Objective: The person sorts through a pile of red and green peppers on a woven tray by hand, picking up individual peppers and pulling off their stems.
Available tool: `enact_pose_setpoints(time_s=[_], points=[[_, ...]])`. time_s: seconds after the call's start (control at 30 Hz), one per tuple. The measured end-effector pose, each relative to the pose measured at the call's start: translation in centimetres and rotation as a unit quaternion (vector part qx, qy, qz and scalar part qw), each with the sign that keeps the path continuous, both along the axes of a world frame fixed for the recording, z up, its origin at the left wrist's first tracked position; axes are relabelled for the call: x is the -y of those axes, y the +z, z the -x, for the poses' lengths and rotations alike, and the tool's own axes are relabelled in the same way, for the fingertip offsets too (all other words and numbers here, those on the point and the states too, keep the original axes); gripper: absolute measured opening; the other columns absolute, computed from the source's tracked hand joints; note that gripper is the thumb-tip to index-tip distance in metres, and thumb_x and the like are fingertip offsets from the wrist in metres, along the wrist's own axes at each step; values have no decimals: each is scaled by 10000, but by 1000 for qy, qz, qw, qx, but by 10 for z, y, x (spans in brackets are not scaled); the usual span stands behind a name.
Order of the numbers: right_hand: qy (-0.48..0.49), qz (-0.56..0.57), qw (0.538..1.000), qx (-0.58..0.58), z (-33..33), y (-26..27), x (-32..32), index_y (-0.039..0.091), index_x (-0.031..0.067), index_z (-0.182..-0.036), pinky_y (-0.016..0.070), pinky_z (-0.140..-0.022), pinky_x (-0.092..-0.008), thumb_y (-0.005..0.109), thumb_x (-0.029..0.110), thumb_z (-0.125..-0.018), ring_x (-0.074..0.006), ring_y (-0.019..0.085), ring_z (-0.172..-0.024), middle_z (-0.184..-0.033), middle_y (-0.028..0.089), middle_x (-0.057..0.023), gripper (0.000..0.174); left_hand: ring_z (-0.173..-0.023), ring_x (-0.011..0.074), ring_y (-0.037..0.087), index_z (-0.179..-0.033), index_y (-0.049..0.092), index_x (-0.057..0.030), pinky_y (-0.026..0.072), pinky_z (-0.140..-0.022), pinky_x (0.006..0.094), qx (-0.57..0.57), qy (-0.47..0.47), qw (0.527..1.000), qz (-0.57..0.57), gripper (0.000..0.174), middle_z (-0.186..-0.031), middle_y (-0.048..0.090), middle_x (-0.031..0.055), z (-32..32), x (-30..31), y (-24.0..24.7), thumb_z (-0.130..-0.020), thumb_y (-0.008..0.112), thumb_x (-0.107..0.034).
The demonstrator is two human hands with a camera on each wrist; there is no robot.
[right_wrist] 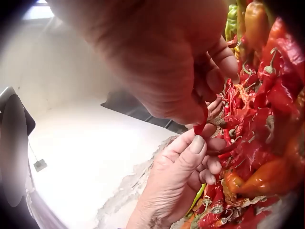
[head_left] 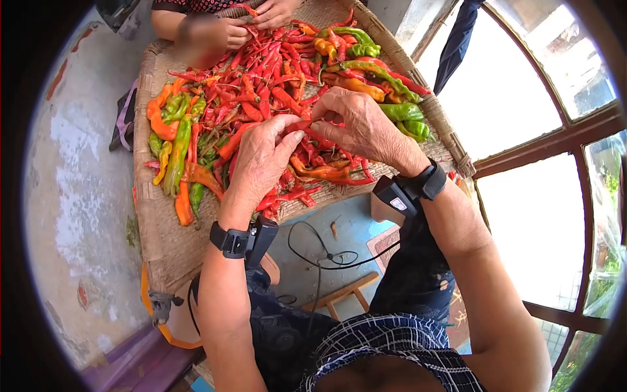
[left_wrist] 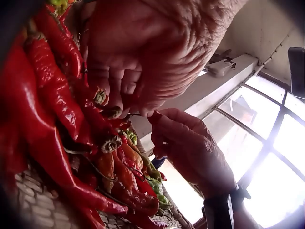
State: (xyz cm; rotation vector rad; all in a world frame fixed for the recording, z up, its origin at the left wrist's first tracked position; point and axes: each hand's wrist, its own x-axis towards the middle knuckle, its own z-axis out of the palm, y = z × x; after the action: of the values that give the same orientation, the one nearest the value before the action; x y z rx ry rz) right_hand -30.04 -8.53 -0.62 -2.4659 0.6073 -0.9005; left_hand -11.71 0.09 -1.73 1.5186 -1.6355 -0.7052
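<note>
Over a woven tray [head_left: 153, 222] heaped with red peppers [head_left: 281, 72], both hands meet at one small red pepper [head_left: 299, 127]. The left hand [head_left: 261, 157] pinches one end between thumb and fingers; the right hand [head_left: 366, 127] holds the other end with bent fingers. In the right wrist view the red pepper [right_wrist: 201, 121] stands between the right hand's [right_wrist: 157, 62] fingertips and the left thumb. The left wrist view has the left hand [left_wrist: 152, 47] above the peppers, its fingertips close to the right hand [left_wrist: 190, 148].
Another person's hands [head_left: 251, 23] hold a red pepper at the tray's far edge. Green and orange peppers [head_left: 176, 150] lie along the left, more green ones [head_left: 405, 114] at the right. Windows [head_left: 529, 222] stand on the right; a black cable [head_left: 326, 258] and wooden stool [head_left: 343, 294] are below.
</note>
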Motion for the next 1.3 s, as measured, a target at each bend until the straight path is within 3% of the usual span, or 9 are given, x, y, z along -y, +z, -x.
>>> enact_pose_setpoints(time_s=[0.2,0.27,0.43,0.6,0.67,0.87,0.97,1.1,1.3], points=[[12,-120,992,-44,23,13,12,642,8,-848,501,-637,-374,649,114,-815,-300,641,-691,-738,649,-148,110,-649,77,543,-1115,623,19,452,-597,238,39,1,999,-17,293,-762,620,18,-11,-1,5,-921,587,-197],[-13,-96,992,-77,30,8,21,626,-2,-894,481,-613,-297,647,140,-877,-154,593,-642,-707,617,-87,145,-643,63,528,-1171,610,1,454,-601,225,-50,71,996,-2,322,-803,627,15,-22,1,3,-936,579,-217],[-54,39,987,-143,13,-10,27,633,52,-973,508,-732,-409,612,139,-842,-343,629,-858,-910,643,-130,159,-752,102,572,-1363,471,-31,481,-684,236,-47,213,972,92,484,-950,634,59,-41,9,2,-935,593,-218],[-18,69,984,-162,-15,-23,30,646,74,-971,523,-763,-417,620,131,-807,-320,619,-913,-953,633,-143,175,-883,127,613,-1310,510,-9,495,-801,247,-12,180,984,18,441,-1098,631,137,-39,1,9,-924,603,-200],[-11,62,968,-244,-22,-24,25,652,91,-961,524,-759,-411,609,123,-806,-312,622,-905,-925,627,-139,165,-780,168,630,-1213,575,6,509,-721,310,12,155,985,71,372,-956,665,126,-43,5,-5,-897,608,-187],[5,55,989,-141,-22,-20,29,636,66,-913,518,-696,-393,605,79,-808,-288,630,-844,-848,628,-117,111,-802,192,663,-1133,616,11,520,-725,318,-7,111,991,69,300,-1009,674,146,-35,2,-4,-891,608,-166],[13,-121,991,61,-19,1,17,589,13,-839,472,-560,-283,641,100,-844,-127,563,-580,-660,588,-44,102,-842,128,623,-1190,574,22,500,-778,270,-41,51,998,23,354,-998,667,107,-20,-1,5,-913,614,-194],[92,-402,902,125,-15,14,1,590,16,-867,405,-522,-196,626,124,-899,-12,491,-622,-695,552,56,118,-683,185,621,-1045,625,21,509,-674,315,-42,-10,999,-2,287,-863,651,119,-2,-5,11,-869,662,-203],[47,-280,954,99,-21,0,13,628,-2,-922,471,-560,-264,658,126,-864,-108,588,-630,-729,640,-38,144,-612,62,518,-849,624,-1,429,-576,232,-51,21,998,-16,252,-692,600,13,-6,-2,11,-923,609,-242]])
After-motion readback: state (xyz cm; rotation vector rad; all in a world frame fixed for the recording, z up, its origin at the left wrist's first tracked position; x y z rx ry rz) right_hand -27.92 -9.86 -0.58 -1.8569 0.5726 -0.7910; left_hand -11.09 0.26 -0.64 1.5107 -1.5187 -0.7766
